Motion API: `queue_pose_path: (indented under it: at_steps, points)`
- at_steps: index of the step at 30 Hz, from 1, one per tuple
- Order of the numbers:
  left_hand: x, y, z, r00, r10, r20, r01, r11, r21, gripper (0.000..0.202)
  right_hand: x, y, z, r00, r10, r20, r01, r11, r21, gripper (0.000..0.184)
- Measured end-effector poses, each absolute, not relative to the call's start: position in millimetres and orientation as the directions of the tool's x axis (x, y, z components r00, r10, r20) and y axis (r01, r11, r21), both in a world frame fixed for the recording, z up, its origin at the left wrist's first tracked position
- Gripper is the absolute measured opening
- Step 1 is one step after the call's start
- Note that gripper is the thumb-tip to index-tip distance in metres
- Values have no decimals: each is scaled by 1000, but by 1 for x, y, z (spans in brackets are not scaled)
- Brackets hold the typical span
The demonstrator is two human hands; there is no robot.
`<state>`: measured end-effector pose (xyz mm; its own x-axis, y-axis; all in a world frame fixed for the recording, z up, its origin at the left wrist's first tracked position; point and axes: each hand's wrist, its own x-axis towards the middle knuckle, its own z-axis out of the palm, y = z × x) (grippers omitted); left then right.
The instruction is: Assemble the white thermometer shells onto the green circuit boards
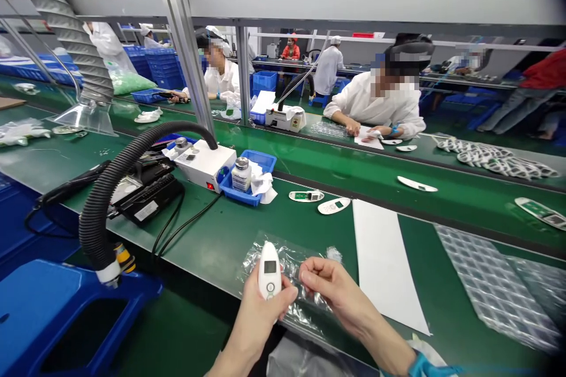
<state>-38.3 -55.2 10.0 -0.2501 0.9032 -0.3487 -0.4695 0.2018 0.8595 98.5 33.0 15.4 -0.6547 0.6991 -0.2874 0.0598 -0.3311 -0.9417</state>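
Note:
My left hand is closed around a small white handheld device with a little grey screen, held upright over the near edge of the green bench. My right hand is just beside it, fingers curled in a pinch on a clear plastic bag that lies crumpled on the bench behind the device. A blue wrist strap shows on my right arm.
A white paper sheet and clear blister trays lie to the right. A blue bin with a bottle, a white box unit, a black ribbed hose and a blue crate stand left. Loose white covers lie ahead. Workers sit across the conveyor.

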Motion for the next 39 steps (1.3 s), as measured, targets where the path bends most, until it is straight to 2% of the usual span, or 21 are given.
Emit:
queue_pose_path:
  at_steps: [3,6,13,15,20,23,27,33,39]
  points:
    - [-30,-53,7,-229,902,-365,-485,219,846,38,106,31,16,-623,763,-175,122,-126,-984,33]
    - [-23,-50,7,-216,896,-388,-518,231,823,37,111,28,18,-600,799,-48,215,103,-971,26]
    - [-14,-44,8,-197,889,-413,-519,263,813,36,128,30,26,-564,816,128,269,328,-906,23]
    - [-13,-44,6,-159,891,-425,-538,283,794,39,132,30,34,-599,783,167,260,387,-885,23]
    - [-1,-46,4,-51,905,-421,-541,329,774,38,126,25,46,-802,584,127,238,507,-828,21]
    - [6,-48,7,-57,895,-442,-523,350,777,45,118,26,37,-795,584,165,289,603,-743,20]
    - [8,-50,10,-52,889,-456,-517,366,774,47,116,29,23,-764,618,184,314,605,-732,20]
    - [9,-50,6,-44,883,-468,-548,370,750,68,120,31,21,-729,650,212,271,560,-783,20]
    - [12,-51,7,-94,897,-433,-508,331,796,62,119,29,18,-685,687,243,258,541,-801,21]
